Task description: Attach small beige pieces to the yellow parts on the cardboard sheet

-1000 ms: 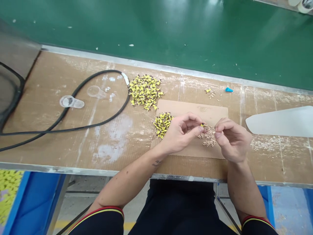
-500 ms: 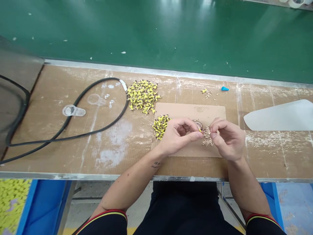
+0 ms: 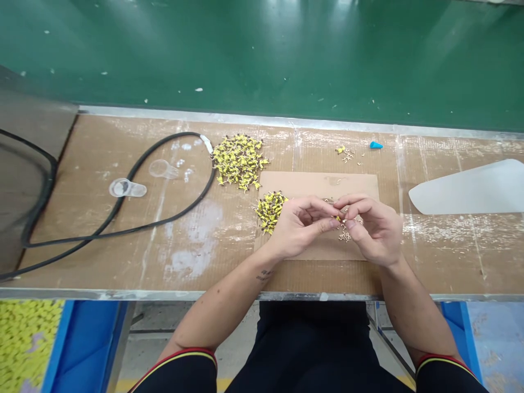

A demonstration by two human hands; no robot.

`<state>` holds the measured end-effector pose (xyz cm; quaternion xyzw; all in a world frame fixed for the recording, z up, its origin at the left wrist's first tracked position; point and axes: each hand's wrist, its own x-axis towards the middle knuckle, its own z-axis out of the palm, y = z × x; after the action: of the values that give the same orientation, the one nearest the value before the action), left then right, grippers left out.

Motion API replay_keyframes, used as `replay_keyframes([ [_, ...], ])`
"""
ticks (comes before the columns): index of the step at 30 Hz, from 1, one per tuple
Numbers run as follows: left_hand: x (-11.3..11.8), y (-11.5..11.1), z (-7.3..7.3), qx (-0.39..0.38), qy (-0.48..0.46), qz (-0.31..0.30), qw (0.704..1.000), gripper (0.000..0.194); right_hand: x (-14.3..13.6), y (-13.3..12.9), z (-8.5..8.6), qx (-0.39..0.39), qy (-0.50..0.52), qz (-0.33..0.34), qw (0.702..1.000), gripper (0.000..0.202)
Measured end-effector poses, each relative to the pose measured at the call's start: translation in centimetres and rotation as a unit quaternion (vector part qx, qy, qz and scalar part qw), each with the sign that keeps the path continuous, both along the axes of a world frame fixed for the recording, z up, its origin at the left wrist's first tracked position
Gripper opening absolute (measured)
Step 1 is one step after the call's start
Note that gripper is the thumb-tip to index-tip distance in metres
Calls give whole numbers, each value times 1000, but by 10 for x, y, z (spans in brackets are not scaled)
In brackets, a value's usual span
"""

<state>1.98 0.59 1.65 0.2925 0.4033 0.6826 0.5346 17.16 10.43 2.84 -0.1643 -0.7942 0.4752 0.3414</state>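
Note:
My left hand point(image 3: 303, 226) pinches a small yellow piece point(image 3: 338, 218) between thumb and fingertips, over a cardboard sheet. Just right of it, my right hand point(image 3: 374, 226) has thumb and forefinger closed at the same piece; whatever they hold is too small to make out. Fingertips of both hands almost meet. Below them lies a heap of tiny beige parts point(image 3: 344, 236), partly hidden by the fingers. A pile of small yellow-and-dark figures point(image 3: 270, 210) sits beside my left hand, and a larger pile of such figures point(image 3: 239, 161) lies farther back.
The cardboard sheet point(image 3: 311, 188) rests on the brown-covered bench. A black cable point(image 3: 164, 221) loops at left by two clear plastic scoops point(image 3: 126, 188). Behind are a blue cone-shaped cap point(image 3: 375, 145) and loose bits point(image 3: 347, 155). A pale flat panel point(image 3: 470, 188) lies right.
My right hand has moved left, bringing its fingertips up to the yellow piece in my left hand. My left hand has stayed nearly in place. The view has shifted slightly.

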Motion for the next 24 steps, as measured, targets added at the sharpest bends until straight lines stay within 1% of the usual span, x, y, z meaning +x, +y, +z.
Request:
replay_keyframes([
  [8, 2, 1, 0, -31, 3, 8, 999, 25, -3, -2, 0, 8, 3, -13, 1000, 13],
  [16, 4, 1, 0, -30, 25, 28, 999, 18, -5, -4, -1, 63, -6, -44, 997, 15],
  [19, 5, 0, -1, -27, 49, 42, 998, 17, -6, -5, 0, 76, -5, -64, 995, 15],
  [24, 6, -1, -3, 34, 141, 96, 985, 8, -8, -7, 0, 62, -4, -67, 996, 15],
])
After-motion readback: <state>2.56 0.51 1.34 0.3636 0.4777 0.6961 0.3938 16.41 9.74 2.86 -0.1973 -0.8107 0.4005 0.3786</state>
